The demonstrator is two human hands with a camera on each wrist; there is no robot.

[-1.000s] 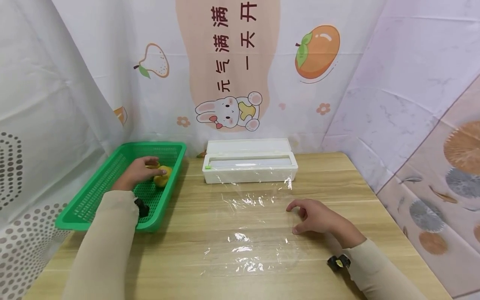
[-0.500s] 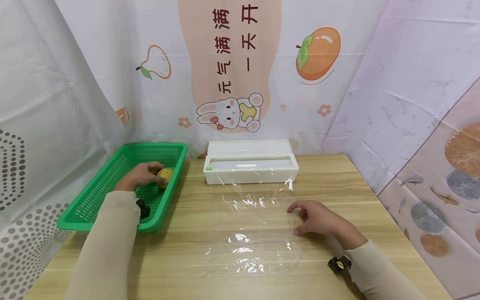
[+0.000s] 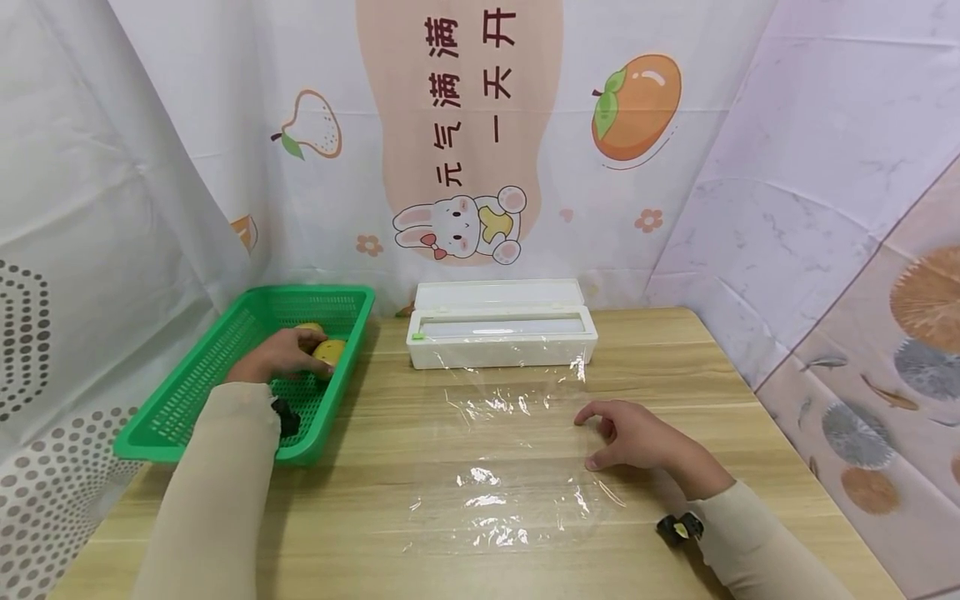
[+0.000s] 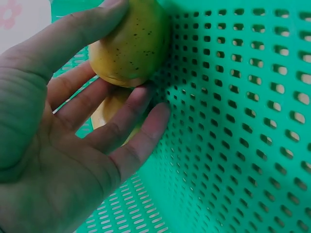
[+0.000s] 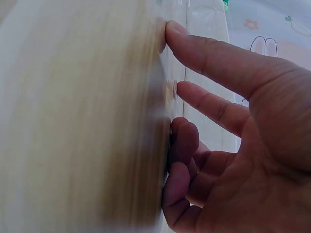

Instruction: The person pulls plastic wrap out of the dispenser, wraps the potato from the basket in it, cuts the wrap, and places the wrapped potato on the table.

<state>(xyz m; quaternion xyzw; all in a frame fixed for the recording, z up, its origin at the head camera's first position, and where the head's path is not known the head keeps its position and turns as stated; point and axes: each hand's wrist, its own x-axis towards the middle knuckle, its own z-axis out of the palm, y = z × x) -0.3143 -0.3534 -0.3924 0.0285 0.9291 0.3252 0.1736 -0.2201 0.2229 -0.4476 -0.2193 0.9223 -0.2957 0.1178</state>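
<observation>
In the head view my left hand (image 3: pixel 285 353) reaches into a green plastic basket (image 3: pixel 351 350) at the left. It holds a yellow, dark-specked mango (image 3: pixel 328 352) by the basket's right wall. The left wrist view shows the thumb on one side of this mango (image 4: pixel 130 46) and fingers beneath and behind it. A second yellow fruit (image 4: pixel 112 108) lies behind those fingers, partly hidden. Over a sheet of clear plastic wrap (image 3: pixel 487 467), my right hand (image 3: pixel 637 435) rests at the right edge. Its thumb and index finger are spread with tips down at the film; the other fingers curl loosely.
Behind the film stands a white wrap dispenser box (image 3: pixel 502 352), lid raised, with a green slider (image 3: pixel 417 336) at its left. The film reaches from its front across the wooden table (image 3: pixel 360 517). Printed cloth (image 3: pixel 337 192) hangs around the table's back and sides.
My left hand has shifted slightly down and around the mango, and more of the fruit's top shows. The right hand stays put; a new glint shows on the film by its thumb.
</observation>
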